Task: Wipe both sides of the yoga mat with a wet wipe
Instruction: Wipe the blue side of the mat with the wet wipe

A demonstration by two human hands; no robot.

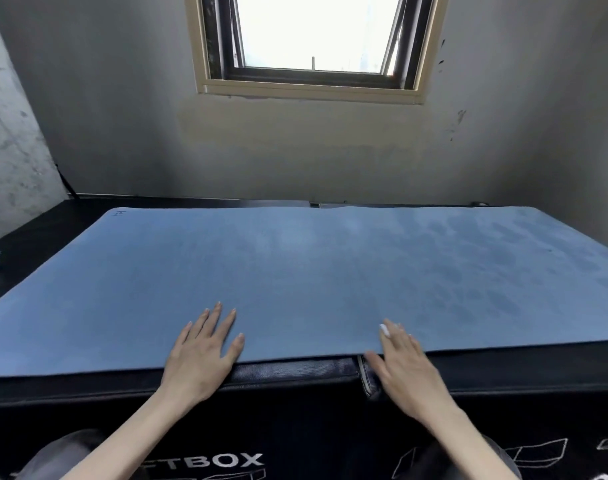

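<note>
Both hands lie flat and empty, the left hand (200,351) on the near edge of the mat (313,271) spread ahead, the right hand (404,362) at it; best pinch that edge evenly and fold it over without creasing.

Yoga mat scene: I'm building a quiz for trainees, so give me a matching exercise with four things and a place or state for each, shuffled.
Things:
1. yoga mat
2. left hand
3. right hand
4. window

Places or states:
A. on the far wall, bright
B. flat, fingers spread, on the mat's near edge, left of centre
C. spread flat over the black padded surface
D. at the mat's near edge, thumb by the seam in the padding

Pairs: 1-C, 2-B, 3-D, 4-A
</note>
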